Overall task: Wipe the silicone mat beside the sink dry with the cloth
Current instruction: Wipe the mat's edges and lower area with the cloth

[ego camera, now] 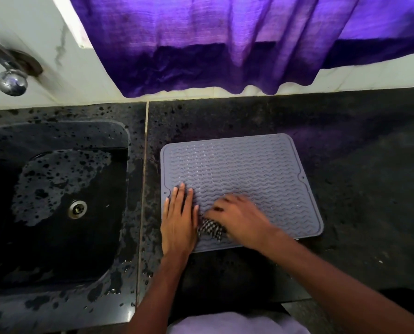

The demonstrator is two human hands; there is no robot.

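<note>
We see a dark speckled stone counter [360, 189], wet around its black sunken sink [56, 131]; a grey ribbed rectangular silicone mat [249, 165] lies flat just beside.

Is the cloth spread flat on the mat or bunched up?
Bunched up: the cloth shows only as a small crumpled wad under the right hand on the mat.

Most of the cloth [211, 229] hides under the right hand [240, 219], whose fingers look blurry. The left hand [179, 222] covers the 7 o'clock corner of the mat [249, 169]. At 10 o'clock, the edge cuts off the tap [9, 75].
</note>
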